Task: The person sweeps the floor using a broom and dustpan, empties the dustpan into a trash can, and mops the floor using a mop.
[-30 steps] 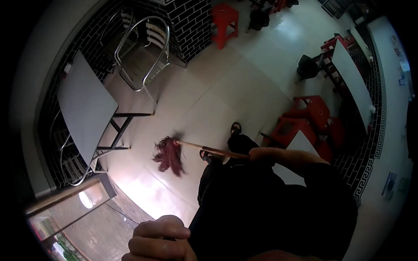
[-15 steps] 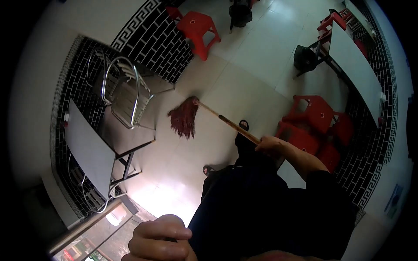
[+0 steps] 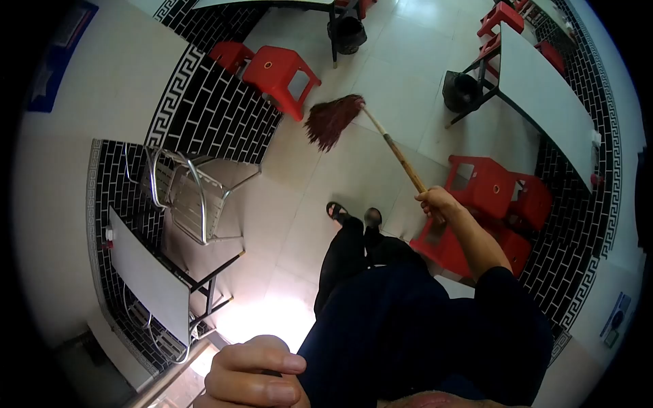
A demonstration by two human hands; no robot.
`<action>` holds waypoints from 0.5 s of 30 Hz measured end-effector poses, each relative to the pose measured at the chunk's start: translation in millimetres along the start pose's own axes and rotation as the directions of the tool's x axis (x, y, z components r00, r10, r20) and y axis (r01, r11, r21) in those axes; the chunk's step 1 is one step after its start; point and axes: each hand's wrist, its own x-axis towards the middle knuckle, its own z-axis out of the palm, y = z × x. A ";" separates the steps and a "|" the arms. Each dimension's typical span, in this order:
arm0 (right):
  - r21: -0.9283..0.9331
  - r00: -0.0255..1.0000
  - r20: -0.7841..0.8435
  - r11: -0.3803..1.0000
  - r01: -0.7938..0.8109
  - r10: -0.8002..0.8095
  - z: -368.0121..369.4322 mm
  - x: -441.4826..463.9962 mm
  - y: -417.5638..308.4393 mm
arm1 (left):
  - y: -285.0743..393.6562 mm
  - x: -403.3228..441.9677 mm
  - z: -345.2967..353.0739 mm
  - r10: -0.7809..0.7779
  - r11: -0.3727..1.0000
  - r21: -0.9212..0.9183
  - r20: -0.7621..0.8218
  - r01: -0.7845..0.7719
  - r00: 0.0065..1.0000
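My right hand (image 3: 437,202) is closed around the wooden handle of a mop (image 3: 401,158), with the arm stretched out in front of my body. Dark red strands form the mop head, which rests on the tiled floor beside a red stool (image 3: 280,75). The handle slants from my hand up and left to the head. Close to the camera, at the bottom, my left hand (image 3: 255,374) is curled with its fingers bent. A dark bit shows between those fingers, but I cannot make out what it is.
Red stools (image 3: 479,187) are grouped near my right arm, below a long white table (image 3: 544,102). Black bins (image 3: 461,92) stand by table legs. To the left are a metal chair (image 3: 194,197) and another white table (image 3: 153,272). Black-tiled walls (image 3: 218,102) edge the floor.
The mop head has moved forward and right across the floor, nearer the far red stool. My right arm reaches further forward, and my feet have shifted. My left hand stays curled.
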 end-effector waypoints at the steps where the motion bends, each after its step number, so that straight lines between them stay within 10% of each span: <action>1: 0.004 1.000 -0.009 1.000 0.003 -0.003 -4.8 4.4 -4.6 | -10.3 4.7 0.5 0.032 0.999 0.005 -0.006 -0.032 0.999; 4: -0.067 0.990 -0.140 0.998 -0.017 0.008 -18.6 7.7 -3.2 | -33.5 25.9 -1.1 0.025 0.999 -0.037 -0.010 -0.025 1.000; 10: 0.372 0.975 0.209 0.916 -0.149 0.073 -22.1 -67.7 23.5 | -101.4 79.8 -16.8 0.027 0.993 -0.111 -0.070 -0.035 0.997; 12: -0.050 0.957 0.041 0.957 -0.285 0.287 -25.7 -72.0 27.7 | -118.6 102.9 -41.8 -0.042 0.970 -0.240 0.003 0.042 0.999; 15: -0.216 0.968 -0.019 0.944 -0.248 0.250 -27.1 -39.6 14.5 | -148.3 138.3 -50.6 -0.057 0.960 -0.272 0.065 0.073 0.996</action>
